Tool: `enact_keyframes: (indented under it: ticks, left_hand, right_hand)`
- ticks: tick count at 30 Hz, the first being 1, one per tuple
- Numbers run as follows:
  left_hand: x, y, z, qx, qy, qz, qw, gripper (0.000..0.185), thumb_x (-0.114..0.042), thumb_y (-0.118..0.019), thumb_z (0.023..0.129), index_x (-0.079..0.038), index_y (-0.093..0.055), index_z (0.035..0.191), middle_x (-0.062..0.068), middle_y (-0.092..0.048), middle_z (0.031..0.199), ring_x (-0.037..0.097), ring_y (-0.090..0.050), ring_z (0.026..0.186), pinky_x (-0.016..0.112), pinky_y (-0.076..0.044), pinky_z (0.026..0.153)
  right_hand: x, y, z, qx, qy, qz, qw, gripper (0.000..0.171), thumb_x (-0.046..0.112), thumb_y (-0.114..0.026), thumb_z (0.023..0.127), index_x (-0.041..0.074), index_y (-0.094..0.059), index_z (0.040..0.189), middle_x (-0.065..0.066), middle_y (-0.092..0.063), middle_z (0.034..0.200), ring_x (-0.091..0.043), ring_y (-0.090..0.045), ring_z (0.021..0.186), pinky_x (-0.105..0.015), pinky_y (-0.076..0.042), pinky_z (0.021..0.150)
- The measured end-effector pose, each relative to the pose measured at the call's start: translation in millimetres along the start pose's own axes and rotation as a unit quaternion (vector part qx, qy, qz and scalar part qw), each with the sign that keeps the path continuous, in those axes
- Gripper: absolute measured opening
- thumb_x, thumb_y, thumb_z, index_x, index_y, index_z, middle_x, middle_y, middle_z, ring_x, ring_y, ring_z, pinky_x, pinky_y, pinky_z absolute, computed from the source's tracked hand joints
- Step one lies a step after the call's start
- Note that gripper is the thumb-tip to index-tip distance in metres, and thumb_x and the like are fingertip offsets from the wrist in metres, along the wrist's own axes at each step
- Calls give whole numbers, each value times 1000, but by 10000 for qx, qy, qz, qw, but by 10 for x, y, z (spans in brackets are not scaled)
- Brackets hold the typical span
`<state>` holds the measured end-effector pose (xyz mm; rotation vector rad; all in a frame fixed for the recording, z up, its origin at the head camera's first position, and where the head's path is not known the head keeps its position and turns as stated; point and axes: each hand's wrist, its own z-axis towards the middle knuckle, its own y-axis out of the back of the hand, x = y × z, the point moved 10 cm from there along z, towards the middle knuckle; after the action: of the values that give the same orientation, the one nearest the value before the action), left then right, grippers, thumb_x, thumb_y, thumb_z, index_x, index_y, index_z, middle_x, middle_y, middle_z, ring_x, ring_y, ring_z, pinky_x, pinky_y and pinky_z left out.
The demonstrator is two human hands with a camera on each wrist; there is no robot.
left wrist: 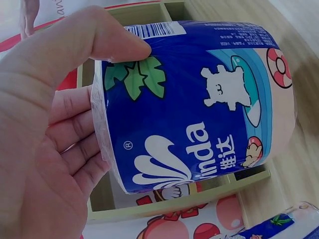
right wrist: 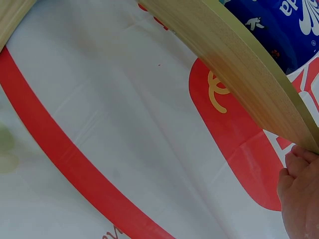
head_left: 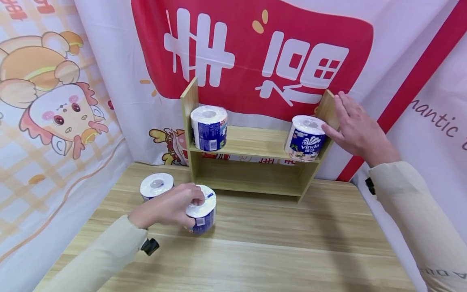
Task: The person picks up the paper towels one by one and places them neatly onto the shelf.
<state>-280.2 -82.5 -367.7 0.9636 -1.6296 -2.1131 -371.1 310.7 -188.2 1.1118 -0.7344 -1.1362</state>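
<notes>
Blue-wrapped toilet paper roll (head_left: 202, 213) gripped from above by left hand (head_left: 168, 207), fingers curled round its top, standing on wooden table (head_left: 277, 243) at 7 o'clock from shelf unit (head_left: 251, 162). Second roll (head_left: 157, 185) just beside, at 10 o'clock. Right hand (head_left: 355, 127), fingers straight, pressed flat against shelf's right side panel, thumb touching upper-shelf roll (head_left: 305, 138).
</notes>
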Motion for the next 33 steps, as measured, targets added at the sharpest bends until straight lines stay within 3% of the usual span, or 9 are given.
enact_keyframes:
  ticks: [12,25,33]
  left_hand:
    - [47,6,172,-4,250,-260,9993,42,-21,-90,71,-13,-72,108,-2,-71,111,16,-60,106,35,-58,89]
    - [194,39,375,-381,315,-517,9974,40,-17,-89,73,-12,-69,107,-2,-65,102,16,-55,100,27,-52,81]
    - [325,31,457,-463,366,-551,9967,38,-15,-89,73,-14,-68,104,-2,-64,99,17,-54,100,29,-49,81]
  right_hand:
    - [-12,-2,9,19,-20,-30,10000,98,56,-52,103,11,1,171,-19,-1,179,-47,-12,163,-76,-33,118]
    - [-14,7,6,9,-24,11,10000,98,57,-52,103,11,1,171,-19,-2,179,-46,-12,164,-75,-31,119]
    - [-11,13,10,-2,-35,35,10000,98,57,-52,102,12,1,171,-18,-2,179,-46,-12,164,-75,-31,120]
